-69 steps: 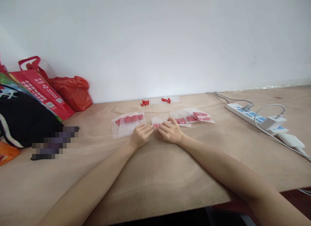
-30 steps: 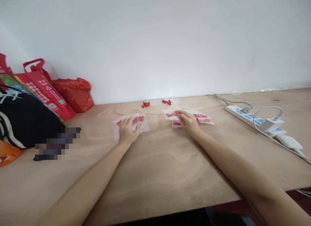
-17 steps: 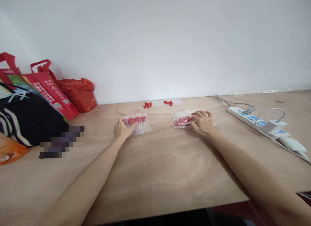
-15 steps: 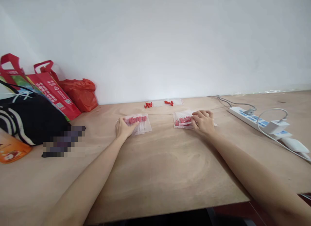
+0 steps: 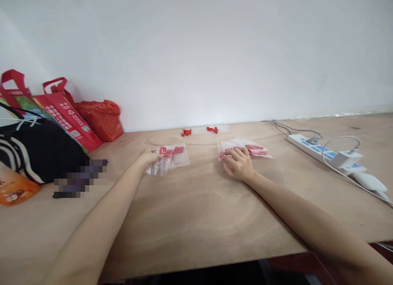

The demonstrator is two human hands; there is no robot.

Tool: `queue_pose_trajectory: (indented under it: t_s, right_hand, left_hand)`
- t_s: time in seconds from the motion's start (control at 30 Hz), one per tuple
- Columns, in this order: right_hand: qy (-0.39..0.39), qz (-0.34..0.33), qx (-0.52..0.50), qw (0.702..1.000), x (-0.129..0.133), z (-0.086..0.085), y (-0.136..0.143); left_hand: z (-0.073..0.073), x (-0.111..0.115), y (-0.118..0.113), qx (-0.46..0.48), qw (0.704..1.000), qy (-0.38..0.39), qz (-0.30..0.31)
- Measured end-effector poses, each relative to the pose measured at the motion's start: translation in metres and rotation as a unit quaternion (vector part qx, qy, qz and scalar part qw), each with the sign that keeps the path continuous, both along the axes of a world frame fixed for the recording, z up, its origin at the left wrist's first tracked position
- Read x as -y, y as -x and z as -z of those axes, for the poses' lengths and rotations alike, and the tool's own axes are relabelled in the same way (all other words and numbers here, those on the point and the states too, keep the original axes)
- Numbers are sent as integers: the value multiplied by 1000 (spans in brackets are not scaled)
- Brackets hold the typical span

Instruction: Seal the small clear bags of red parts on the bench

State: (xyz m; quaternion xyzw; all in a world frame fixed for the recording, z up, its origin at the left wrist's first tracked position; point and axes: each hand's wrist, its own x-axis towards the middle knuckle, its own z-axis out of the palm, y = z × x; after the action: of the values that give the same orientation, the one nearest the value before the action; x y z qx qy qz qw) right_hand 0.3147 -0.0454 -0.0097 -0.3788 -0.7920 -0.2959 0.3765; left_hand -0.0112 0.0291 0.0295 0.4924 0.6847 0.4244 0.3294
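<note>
Left hand: closed on the near-left edge of the left stack of clear bags, fingers pinching it so that edge looks lifted off the surface.
Right hand: lies flat, palm down, fingers spread and loosely open, fingertips on the near-left corner of the right stack of clear bags; it grips nothing that can be seen.
Left stack: clear zip bags holding rows of small red pieces, left of centre, touching the left hand; its long side runs left to right, tilted a little toward the far right.
Right stack: same kind of bags, fanned out flat, right of centre; most of it lies on the far-right side of the right hand.
Key relation: each stack sits just beyond its own hand, on the far side; the two stacks are well apart, with bare wood between them, and neither hand is near the other's stack.
Loose red pieces: two small clusters by more clear bags near the wall, far from both hands.
Left end: red shopping bags and a dark striped bag.
Right end: white power strip with a plugged-in adapter and cable.
</note>
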Motion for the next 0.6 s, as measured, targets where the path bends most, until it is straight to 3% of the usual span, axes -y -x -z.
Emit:
queue_pose_trajectory:
  t_s: [0.1, 0.17, 0.3, 0.37, 0.43, 0.5, 0.6]
  right_hand:
    - [45, -35, -42, 997, 4, 0, 16]
    - [108, -71, -98, 987, 4, -1, 30]
    - [265, -154, -267, 914, -6, -12, 57]
    - [305, -189, -329, 873, -15, -19, 66]
    - [318, -211, -358, 852, -24, -25, 70]
    - [315, -210, -362, 852, -32, -27, 69]
    - [288, -196, -335, 875, -39, -21, 61]
  left_hand:
    - [-5, 8, -4, 22, 999, -29, -21]
    - [-7, 15, -15, 58, 993, -94, -26]
    - [-3, 28, -58, 158, 954, -241, 82]
    - [1, 32, -82, 156, 940, -272, 131]
    - [6, 34, -100, 137, 929, -291, 185]
    - [10, 35, -112, 122, 915, -318, 218]
    - [17, 37, -116, 79, 902, -345, 246]
